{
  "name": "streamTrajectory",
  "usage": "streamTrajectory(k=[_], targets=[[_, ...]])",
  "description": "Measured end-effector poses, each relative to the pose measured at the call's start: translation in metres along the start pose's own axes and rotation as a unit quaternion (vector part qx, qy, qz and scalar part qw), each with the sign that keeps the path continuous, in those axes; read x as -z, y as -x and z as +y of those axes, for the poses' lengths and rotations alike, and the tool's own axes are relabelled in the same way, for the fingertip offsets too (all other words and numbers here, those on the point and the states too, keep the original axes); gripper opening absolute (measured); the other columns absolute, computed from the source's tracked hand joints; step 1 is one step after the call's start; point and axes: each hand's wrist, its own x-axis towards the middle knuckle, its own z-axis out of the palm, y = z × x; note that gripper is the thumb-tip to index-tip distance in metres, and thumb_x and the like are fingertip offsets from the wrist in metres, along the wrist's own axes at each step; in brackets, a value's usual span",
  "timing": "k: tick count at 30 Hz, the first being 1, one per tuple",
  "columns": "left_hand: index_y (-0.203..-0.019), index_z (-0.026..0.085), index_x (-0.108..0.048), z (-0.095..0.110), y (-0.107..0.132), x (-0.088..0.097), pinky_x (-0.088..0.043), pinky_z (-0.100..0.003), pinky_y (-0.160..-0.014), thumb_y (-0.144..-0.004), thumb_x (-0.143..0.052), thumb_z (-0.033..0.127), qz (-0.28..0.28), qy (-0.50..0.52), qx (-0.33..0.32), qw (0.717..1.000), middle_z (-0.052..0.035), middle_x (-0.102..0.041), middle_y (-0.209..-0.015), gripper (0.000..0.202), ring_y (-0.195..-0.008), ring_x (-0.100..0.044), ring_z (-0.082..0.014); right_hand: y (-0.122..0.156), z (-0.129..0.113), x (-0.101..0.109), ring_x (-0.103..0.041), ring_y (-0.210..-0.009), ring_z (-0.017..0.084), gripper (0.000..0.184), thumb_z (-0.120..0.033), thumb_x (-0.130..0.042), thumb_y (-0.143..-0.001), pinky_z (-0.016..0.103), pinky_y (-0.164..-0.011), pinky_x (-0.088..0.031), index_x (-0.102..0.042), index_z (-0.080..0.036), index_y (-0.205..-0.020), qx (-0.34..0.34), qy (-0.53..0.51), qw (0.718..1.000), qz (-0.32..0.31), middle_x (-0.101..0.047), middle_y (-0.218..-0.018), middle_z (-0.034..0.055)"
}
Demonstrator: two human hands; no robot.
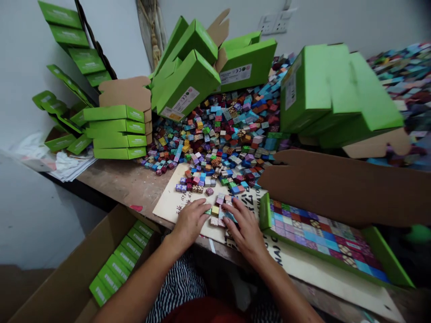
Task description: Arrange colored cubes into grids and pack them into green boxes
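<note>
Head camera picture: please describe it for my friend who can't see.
Two bare hands touch small multicoloured cubes on a cream printed board. Beside them, an open green cardboard box holds neat rows of cubes, and a big loose pile of cubes spreads across the wooden workbench.

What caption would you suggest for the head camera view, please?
Left hand and right hand rest among small patterned cubes on a printed card beside a green tray filled with cubes.

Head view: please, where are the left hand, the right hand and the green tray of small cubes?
Left hand [190, 222], head view, back of the hand.
Right hand [244, 232], head view, back of the hand.
Green tray [265, 211], head view, its left wall.
</note>
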Motion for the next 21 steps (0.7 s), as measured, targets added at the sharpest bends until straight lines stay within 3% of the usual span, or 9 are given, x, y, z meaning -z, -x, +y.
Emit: streamTrajectory(k=[8, 12, 16, 21], targets=[[-0.108, 0.019, -0.063, 0.000, -0.022, -0.001, -0.048, -0.034, -0.093, -0.082, -0.065, 0.016, 0.009, 0.033, 0.014, 0.999, -0.0068, -0.063, -0.114, 0.026, -0.107, -0.059, -0.0209, 0.000, 0.005, -0.004, -0.045, -0.125, 0.029, 0.038, -0.042, -0.039, -0.094, 0.050, -0.099, -0.041, -0.064, -0.028, -0.120, 0.048, 0.031, 0.998, 0.000, -0.046, -0.139, 0.0108], [-0.108, 0.020, -0.064, -0.002, -0.014, 0.003, -0.050, -0.032, -0.090, -0.082, -0.065, 0.017, 0.013, 0.072, 0.024, 0.997, -0.0057, -0.064, -0.111, 0.026, -0.102, -0.061, -0.0194, 0.001, 0.002, -0.003, -0.045, -0.125, 0.029, 0.035, -0.039, -0.042, -0.094, 0.050, -0.099, -0.041, -0.064, -0.029, -0.119, 0.050, 0.042, 0.998, 0.006, -0.046, -0.140, 0.0097], [-0.105, 0.020, -0.068, -0.007, -0.001, 0.010, -0.046, -0.035, -0.097, -0.082, -0.066, 0.020, -0.020, 0.128, 0.024, 0.991, -0.0064, -0.066, -0.113, 0.023, -0.107, -0.060, -0.0210, 0.001, 0.000, -0.003, -0.045, -0.124, 0.029, 0.036, -0.038, -0.041, -0.094, 0.050, -0.099, -0.041, -0.063, -0.029, -0.121, 0.045, 0.047, 0.998, 0.002, -0.046, -0.140, 0.0098], [-0.104, 0.019, -0.070, -0.008, -0.001, 0.013, -0.047, -0.035, -0.096, -0.084, -0.062, 0.019, -0.028, 0.149, 0.017, 0.988, -0.0077, -0.065, -0.112, 0.021, -0.105, -0.061, -0.0199, 0.001, -0.001, -0.001, -0.044, -0.125, 0.029, 0.037, -0.038, -0.039, -0.095, 0.050, -0.099, -0.041, -0.062, -0.026, -0.121, 0.044, 0.055, 0.998, -0.001, -0.047, -0.139, 0.0111]])
